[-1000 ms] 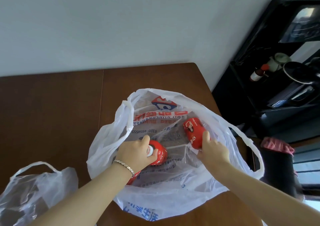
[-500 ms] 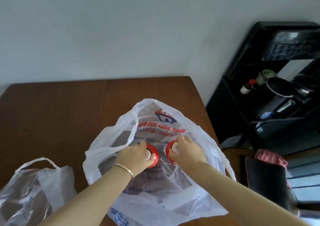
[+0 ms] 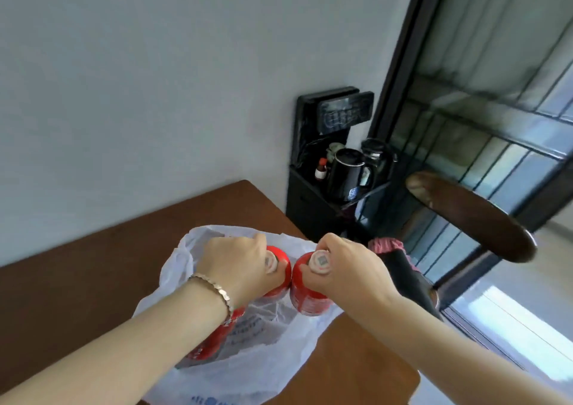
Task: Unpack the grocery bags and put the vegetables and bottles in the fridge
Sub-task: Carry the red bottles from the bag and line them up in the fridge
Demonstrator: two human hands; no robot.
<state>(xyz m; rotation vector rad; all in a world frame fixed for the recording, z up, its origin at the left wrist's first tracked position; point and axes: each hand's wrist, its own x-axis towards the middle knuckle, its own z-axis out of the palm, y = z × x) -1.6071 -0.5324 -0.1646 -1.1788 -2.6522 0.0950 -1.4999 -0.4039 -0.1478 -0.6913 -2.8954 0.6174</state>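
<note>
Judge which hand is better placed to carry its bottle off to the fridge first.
Right, marginally. The right hand grips its red bottle by the neck at the open edge of the plastic bag. The left hand also holds a bottle, over the bag's middle. No fridge is visible.

Daylight enters from the window [image 3: 496, 100] at right, brightest at the lower right corner, where it glares white. The wall [image 3: 139, 79] is evenly lit and soft grey. Motion blur smears the whole view; wide-angle distortion tilts and bends the window frame. Shadows are faint.
</note>
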